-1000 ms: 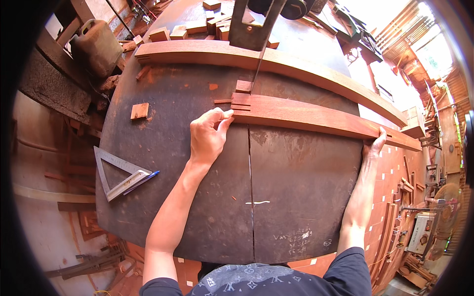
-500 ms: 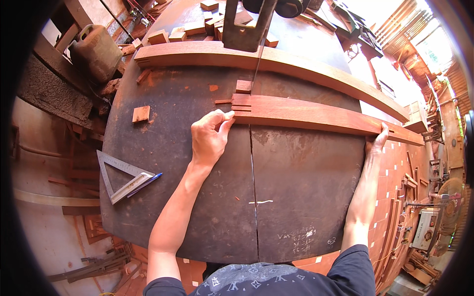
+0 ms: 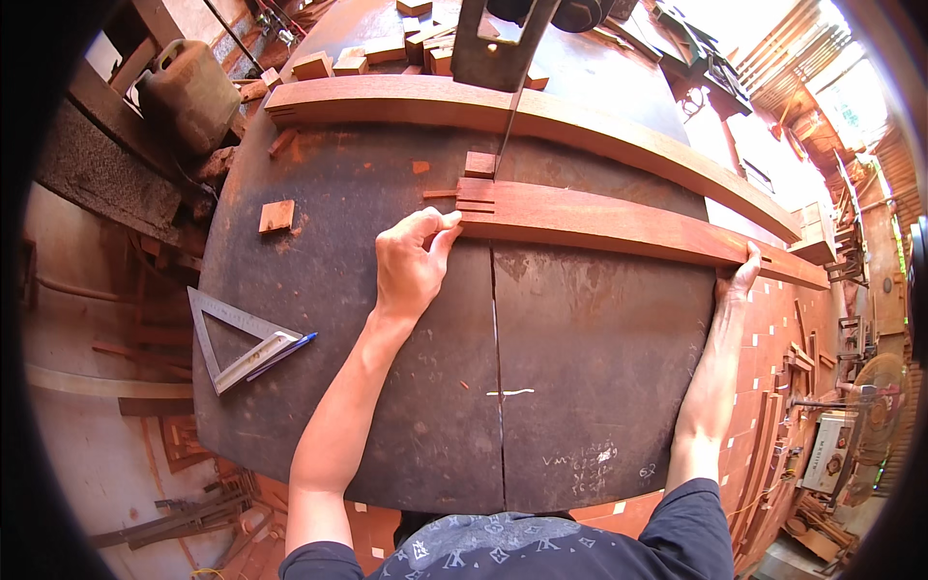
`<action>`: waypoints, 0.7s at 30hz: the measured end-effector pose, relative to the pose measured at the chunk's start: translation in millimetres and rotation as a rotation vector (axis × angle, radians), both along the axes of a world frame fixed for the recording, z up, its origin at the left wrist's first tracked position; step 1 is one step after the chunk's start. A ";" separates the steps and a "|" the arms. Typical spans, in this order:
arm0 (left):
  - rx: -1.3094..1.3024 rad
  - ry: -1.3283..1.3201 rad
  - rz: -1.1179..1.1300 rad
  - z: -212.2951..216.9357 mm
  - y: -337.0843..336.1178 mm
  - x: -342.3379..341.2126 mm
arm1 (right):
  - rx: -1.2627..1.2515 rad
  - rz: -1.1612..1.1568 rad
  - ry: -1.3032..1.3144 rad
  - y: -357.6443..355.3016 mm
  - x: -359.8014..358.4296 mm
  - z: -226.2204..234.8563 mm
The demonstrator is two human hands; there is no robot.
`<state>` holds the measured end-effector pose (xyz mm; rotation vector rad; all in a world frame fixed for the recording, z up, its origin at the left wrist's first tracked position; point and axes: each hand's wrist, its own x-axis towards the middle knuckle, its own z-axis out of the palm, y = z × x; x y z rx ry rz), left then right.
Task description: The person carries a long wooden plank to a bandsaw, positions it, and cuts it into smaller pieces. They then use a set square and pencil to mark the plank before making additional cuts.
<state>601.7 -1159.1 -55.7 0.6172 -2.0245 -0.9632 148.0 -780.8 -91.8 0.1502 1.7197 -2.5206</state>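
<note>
A long reddish-brown wooden beam (image 3: 599,220) lies across the dark metal saw table, narrow slots cut into its left end. My left hand (image 3: 414,259) is closed in a pinch at the near corner of that slotted end. Farther right, my right hand (image 3: 740,274) grips the beam's near side, its thumb on top; its other fingers are mostly hidden. The thin band saw blade (image 3: 507,126) runs down to the beam's far edge, close to the left end. A small wooden block (image 3: 480,164) sits just left of the blade, and a thin wood strip (image 3: 439,194) touches the slotted end.
Behind lies a second long beam (image 3: 406,101), with several wood offcuts (image 3: 387,48) beyond it. The saw's metal blade guide (image 3: 498,53) hangs above. A triangular square (image 3: 232,333) with a blue pen (image 3: 282,356) and a square wood piece (image 3: 276,217) rest on the left.
The view has shifted slightly. Both hands and the beam keep their places against the blade.
</note>
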 end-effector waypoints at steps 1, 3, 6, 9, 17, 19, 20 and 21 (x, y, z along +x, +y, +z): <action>0.000 -0.007 -0.002 1.8 -0.2 -1.6 | -0.004 -0.001 0.011 3.6 -1.6 1.8; 0.031 0.032 -0.020 0.0 0.1 -4.6 | 0.011 -0.013 0.011 9.9 -4.8 4.5; 0.023 0.031 -0.037 3.9 -0.8 -7.0 | 0.018 -0.039 0.001 12.6 -6.7 5.2; 0.012 0.021 -0.029 3.4 -3.1 -2.6 | 0.009 -0.020 0.000 7.0 -8.2 -3.0; 0.029 0.019 -0.026 5.5 -2.3 -6.0 | -0.011 -0.041 -0.034 2.1 15.0 17.7; 0.017 0.035 -0.029 7.2 -2.1 -7.9 | 0.005 -0.042 -0.037 6.5 13.4 20.4; 0.015 0.027 -0.022 5.9 -2.7 -7.3 | 0.014 -0.046 -0.041 6.6 12.3 17.9; 0.013 0.019 -0.015 3.9 -3.5 -6.5 | 0.024 -0.049 -0.046 6.3 11.2 15.1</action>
